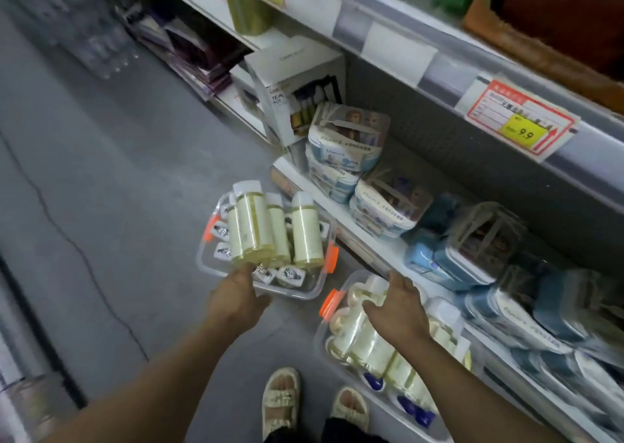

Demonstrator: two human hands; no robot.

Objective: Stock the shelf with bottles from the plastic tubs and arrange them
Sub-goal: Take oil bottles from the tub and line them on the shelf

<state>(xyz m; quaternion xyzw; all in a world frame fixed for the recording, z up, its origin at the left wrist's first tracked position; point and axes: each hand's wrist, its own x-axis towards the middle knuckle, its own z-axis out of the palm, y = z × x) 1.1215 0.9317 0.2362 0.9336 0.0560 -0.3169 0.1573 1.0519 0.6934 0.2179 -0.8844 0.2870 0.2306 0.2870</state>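
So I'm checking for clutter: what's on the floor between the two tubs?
Nothing: the head view shows bare grey floor between the far tub and near tub.

Viewpoint: head-worn, one wide-angle view
Facing: forward and steeply down onto the floor
Nearness: close above the hands
Right side: shelf runs along it

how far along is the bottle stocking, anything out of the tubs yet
Barely started, by the look of it. Both clear tubs, far and near, sit on the floor full of pale bottles. The left hand is at the far tub's rim; the right hand reaches over the near one. None of these bottles shows on the bottom shelf.
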